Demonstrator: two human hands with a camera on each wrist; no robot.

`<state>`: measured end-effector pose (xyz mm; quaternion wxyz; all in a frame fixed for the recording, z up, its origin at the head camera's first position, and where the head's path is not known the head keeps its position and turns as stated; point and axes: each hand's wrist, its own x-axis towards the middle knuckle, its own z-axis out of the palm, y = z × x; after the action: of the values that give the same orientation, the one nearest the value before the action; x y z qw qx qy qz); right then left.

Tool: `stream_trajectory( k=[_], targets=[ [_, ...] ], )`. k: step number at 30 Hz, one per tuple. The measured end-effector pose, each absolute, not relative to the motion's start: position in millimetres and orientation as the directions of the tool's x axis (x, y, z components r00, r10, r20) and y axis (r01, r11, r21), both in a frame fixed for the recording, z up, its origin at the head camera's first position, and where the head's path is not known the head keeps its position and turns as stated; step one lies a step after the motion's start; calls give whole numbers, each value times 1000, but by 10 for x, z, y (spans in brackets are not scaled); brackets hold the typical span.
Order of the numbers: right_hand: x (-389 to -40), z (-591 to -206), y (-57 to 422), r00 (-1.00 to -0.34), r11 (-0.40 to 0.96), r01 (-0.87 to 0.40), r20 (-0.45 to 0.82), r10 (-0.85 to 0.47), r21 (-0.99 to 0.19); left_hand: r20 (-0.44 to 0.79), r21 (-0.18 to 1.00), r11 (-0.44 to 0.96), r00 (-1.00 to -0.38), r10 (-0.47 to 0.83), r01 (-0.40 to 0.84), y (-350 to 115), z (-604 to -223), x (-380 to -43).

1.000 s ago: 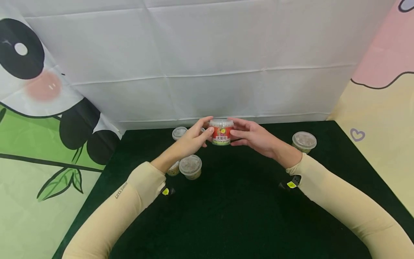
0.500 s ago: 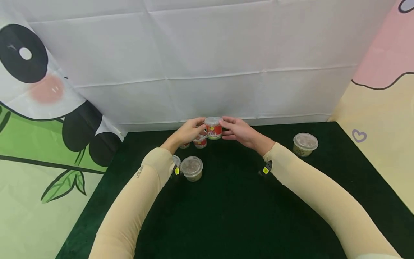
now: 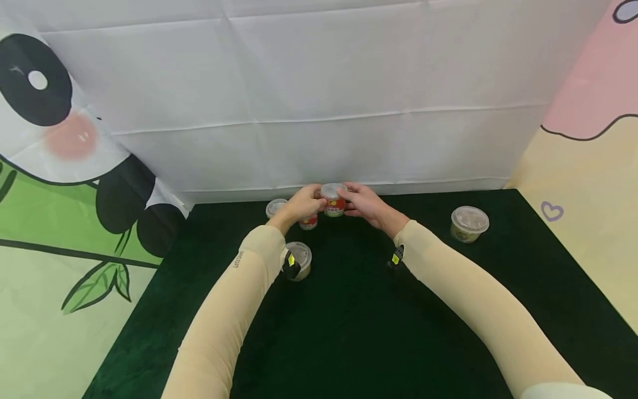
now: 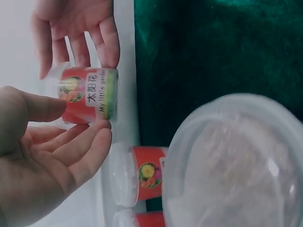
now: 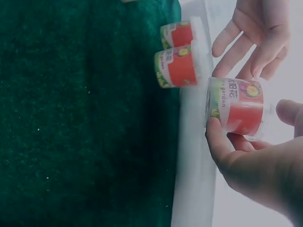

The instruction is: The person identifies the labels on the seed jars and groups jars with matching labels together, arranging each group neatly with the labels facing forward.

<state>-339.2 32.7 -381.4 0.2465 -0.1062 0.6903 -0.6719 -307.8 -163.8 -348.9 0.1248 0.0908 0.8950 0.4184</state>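
Near the back edge of the table, both hands hold a small clear lidded cup with a red flower label [image 3: 334, 206]. My left hand [image 3: 301, 204] has its thumb and fingers around the left side. From the right, my right hand [image 3: 368, 203] grips it with thumb and fingertips. In the left wrist view the cup [image 4: 90, 94] shows the printed words "My little garden". The right wrist view shows its base and label side [image 5: 239, 106] between the two hands. Just left of it stands a similar red-labelled cup [image 3: 308, 223], partly behind my left hand.
Another lidded cup [image 3: 275, 206] stands at the back left. A clear-lidded tub [image 3: 303, 256] sits nearer, partly covered by my left wrist. One more tub [image 3: 469, 220] stands far right on the dark green cloth [image 3: 369, 321]. White fabric [image 3: 319, 144] hangs behind the table.
The held cup has moved left and back towards the red-labelled cups, then slightly right and down. Both hands have travelled with it, still on its sides.
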Motion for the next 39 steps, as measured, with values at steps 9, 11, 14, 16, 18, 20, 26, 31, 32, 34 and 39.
stream_trajectory(
  k=[9,11,14,16,18,20,26,31,32,34,39],
  targets=[
    [-3469,-3994,242,-863,94,200,-221,-455,-975,-159,730,682,-960,230,42,-1554,-3667,-3120],
    [-3465,-4036,211,-859,96,210,-231,-457,-973,-157,674,737,-965,208,49,-1548,-3683,-3113],
    [-3463,-4088,170,-855,105,221,-244,-458,-970,-161,614,788,-970,181,45,-1544,-3711,-3110],
    [-3461,-4107,157,-858,111,220,-246,-450,-969,-153,601,798,-972,177,51,-1538,-3729,-3112],
    [-3460,-4120,149,-866,111,209,-237,-441,-972,-141,604,794,-972,186,65,-1528,-3744,-3115],
    [-3460,-4137,149,-873,115,199,-229,-430,-973,-132,610,788,-971,199,79,-1515,-3757,-3113],
    [-3460,-4221,162,-871,129,212,-247,-424,-969,-218,679,734,-959,179,-17,-1482,-3793,-3104],
    [-3458,-4259,164,-855,118,225,-253,-453,-967,-292,675,731,-947,136,-103,-1461,-3786,-3107],
    [-3456,-4260,161,-853,117,222,-251,-458,-968,-299,658,745,-945,130,-106,-1458,-3782,-3109],
    [-3451,-4258,152,-853,121,207,-240,-464,-971,-312,633,766,-942,124,-109,-1452,-3774,-3112],
    [-3421,-4282,138,-858,153,170,-223,-462,-973,-354,626,765,-929,109,-149,-1435,-3764,-3105]
  ],
)
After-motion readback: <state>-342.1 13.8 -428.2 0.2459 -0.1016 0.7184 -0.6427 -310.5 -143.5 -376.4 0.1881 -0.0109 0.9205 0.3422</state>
